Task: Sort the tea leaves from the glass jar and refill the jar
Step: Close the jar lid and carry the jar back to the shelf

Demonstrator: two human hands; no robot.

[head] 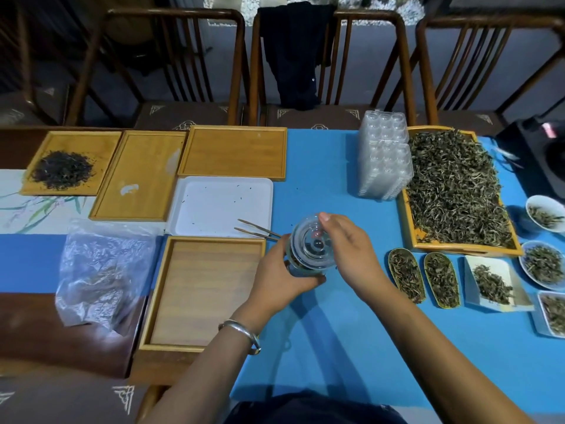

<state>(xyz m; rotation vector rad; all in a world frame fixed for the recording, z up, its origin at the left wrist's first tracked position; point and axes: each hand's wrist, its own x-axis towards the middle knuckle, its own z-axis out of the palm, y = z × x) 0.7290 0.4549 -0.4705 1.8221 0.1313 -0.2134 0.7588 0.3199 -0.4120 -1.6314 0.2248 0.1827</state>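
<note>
Over the blue cloth, left hand (282,272) grips the clear glass jar (307,255); right hand (345,243) grasps its lid—twist gently, keeping it level.

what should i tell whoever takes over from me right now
Left hand grips the glass jar from the side, over the blue cloth. Right hand holds the jar's clear lid from above.
White tray holds only a few dark specks; bamboo tweezers rest on its near edge. Dark tea pile lies on the far-left wooden tray.
Done: white tray looks almost cleared, with some tea apparently in the jar.
Left: cannot tell whether the lid is seated; check that.
</note>
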